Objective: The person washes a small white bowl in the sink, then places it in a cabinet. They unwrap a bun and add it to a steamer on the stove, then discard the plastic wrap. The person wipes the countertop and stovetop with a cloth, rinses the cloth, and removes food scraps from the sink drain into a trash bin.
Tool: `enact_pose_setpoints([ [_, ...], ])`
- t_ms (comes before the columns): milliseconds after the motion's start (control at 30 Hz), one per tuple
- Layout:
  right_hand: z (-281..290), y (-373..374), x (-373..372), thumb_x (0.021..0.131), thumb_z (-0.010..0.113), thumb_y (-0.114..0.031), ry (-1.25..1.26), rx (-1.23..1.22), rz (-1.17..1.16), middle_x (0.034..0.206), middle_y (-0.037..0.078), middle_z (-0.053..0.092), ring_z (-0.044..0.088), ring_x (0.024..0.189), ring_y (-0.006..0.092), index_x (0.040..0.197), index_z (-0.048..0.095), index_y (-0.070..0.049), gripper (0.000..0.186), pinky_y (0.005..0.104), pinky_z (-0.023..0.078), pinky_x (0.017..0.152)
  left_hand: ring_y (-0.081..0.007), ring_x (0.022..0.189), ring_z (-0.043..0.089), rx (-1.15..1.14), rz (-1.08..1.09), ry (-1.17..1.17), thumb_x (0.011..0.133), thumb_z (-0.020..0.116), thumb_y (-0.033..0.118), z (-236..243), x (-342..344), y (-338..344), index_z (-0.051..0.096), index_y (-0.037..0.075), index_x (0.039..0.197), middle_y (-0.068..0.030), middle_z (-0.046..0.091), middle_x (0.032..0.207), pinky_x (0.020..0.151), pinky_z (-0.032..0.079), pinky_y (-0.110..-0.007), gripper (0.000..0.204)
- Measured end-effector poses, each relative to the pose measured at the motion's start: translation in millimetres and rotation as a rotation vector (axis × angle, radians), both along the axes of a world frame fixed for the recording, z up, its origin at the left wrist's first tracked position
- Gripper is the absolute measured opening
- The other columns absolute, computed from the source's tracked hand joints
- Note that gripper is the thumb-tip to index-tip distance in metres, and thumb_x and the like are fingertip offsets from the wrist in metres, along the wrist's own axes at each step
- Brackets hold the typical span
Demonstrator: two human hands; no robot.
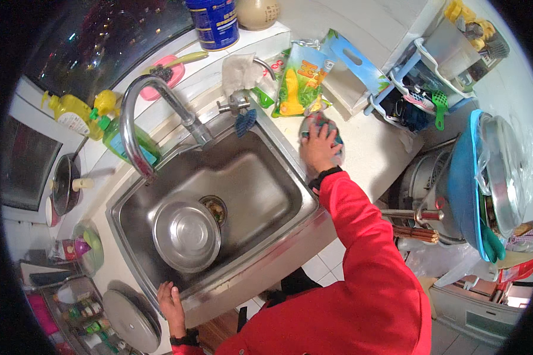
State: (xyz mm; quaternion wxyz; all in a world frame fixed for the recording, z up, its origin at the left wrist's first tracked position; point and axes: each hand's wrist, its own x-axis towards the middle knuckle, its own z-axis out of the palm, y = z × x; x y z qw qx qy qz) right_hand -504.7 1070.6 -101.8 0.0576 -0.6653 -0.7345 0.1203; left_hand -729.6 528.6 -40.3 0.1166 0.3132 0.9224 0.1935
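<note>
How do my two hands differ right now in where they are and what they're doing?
The right hand reaches out across the sink's far right corner, pressing a multicoloured cloth onto the white countertop. The left hand holds nothing and rests on the near rim of the stainless steel sink. Both wear red sleeves with dark cuffs.

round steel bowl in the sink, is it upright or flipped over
Upright. The round steel bowl sits in the steel sink with its rim up and hollow inside facing the camera, beside the drain strainer.
</note>
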Motion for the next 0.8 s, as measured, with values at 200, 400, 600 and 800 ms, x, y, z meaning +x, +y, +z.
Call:
enact_pose_setpoints([
  [200, -7, 4, -47, 0.082, 0.054, -0.021, 0.025, 0.052, 0.452, 0.138, 0.008, 0.039, 0.022, 0.134, 0.0376, 0.132, 0.046, -0.026, 0.050, 0.0694, 0.020, 0.099, -0.0360, 0.110, 0.051, -0.002, 0.039, -0.020, 0.091, 0.050, 0.023, 0, 12, -19, 0.063, -0.004, 0.104, -0.0215, 0.059, 0.113, 0.097, 0.037, -0.041, 0.033],
  [400, -7, 27, -23, 0.075, 0.050, 0.001, 0.056, 0.028, 0.781, 0.137, 0.006, 0.044, 0.030, 0.133, 0.0342, 0.130, 0.049, -0.025, 0.061, 0.0595, 0.030, 0.102, -0.0357, 0.103, 0.055, 0.064, 0.062, -0.088, 0.092, 0.049, 0.022, 5, 21, -33, 0.063, -0.004, 0.104, -0.0202, 0.061, 0.108, 0.094, 0.039, -0.041, 0.032],
  [600, -5, -28, 44, 0.071, 0.052, 0.006, 0.156, 0.138, 0.771, 0.127, 0.006, 0.053, 0.038, 0.128, 0.0315, 0.118, 0.059, -0.019, 0.054, 0.0551, 0.037, 0.096, -0.0340, 0.105, 0.055, 0.068, 0.029, -0.047, 0.093, 0.049, 0.028, 1, 17, -28, 0.064, -0.002, 0.103, -0.0192, 0.062, 0.108, 0.095, 0.040, -0.040, 0.035],
  [800, 10, -121, 130, 0.075, 0.050, 0.004, 0.124, 0.139, 0.619, 0.127, 0.006, 0.053, 0.039, 0.127, 0.0317, 0.121, 0.057, -0.021, 0.053, 0.0563, 0.036, 0.097, -0.0332, 0.104, 0.055, 0.180, -0.077, -0.044, 0.092, 0.051, 0.025, -4, 11, -23, 0.065, -0.001, 0.102, -0.0174, 0.062, 0.107, 0.093, 0.040, -0.040, 0.031],
])
